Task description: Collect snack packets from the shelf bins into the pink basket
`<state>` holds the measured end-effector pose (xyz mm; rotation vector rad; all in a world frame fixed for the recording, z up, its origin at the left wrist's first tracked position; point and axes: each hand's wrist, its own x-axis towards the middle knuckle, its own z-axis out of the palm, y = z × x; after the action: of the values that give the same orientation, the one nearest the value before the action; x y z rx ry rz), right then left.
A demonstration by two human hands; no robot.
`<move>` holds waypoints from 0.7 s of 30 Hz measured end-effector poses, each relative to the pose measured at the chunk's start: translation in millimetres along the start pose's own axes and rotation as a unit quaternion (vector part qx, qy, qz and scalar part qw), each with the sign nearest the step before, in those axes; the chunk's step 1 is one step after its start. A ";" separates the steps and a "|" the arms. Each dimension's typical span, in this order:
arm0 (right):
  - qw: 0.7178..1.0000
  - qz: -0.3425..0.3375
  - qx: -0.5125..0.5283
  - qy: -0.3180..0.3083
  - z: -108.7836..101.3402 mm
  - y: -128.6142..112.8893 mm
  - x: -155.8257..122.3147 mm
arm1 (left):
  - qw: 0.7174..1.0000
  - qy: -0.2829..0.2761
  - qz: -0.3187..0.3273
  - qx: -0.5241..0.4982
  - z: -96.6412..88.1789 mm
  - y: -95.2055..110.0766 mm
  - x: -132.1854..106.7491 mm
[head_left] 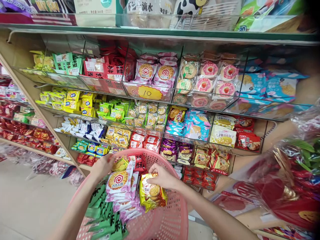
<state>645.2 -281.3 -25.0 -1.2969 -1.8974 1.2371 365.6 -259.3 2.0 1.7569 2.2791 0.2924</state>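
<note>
A pink plastic basket [183, 203] with a perforated wall hangs in front of me. My left hand [104, 165] is closed at its left far rim; the fingertips are partly hidden. My right hand [160, 177] pinches the top of a yellow and brown biscuit packet [151, 196] over the inside of the basket. Beside that packet lie stacked pink and white biscuit packets [119, 182], with green packets [107, 220] in rows to their left. A red packet [137, 163] and a small yellow packet [121, 164] lie near the far rim.
Tiered shelves with glass dividers hold wrapped snacks, among them round biscuits [205, 84] and blue packets [198, 128]. A yellow price tag [147, 93] reads 10. Clear-wrapped goods with green leaves [306, 153] bulge out at right. Pale floor [37, 200] shows at lower left.
</note>
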 end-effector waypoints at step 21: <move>0.972 -0.137 -0.190 0.022 3.8 -13.2 -24.1 | 1.000 0.019 0.014 -0.004 -0.2 2.8 -0.9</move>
<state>646.1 -306.4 -13.2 -1.1754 -2.2655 0.7235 368.3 -259.4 3.2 1.7958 2.2774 0.3433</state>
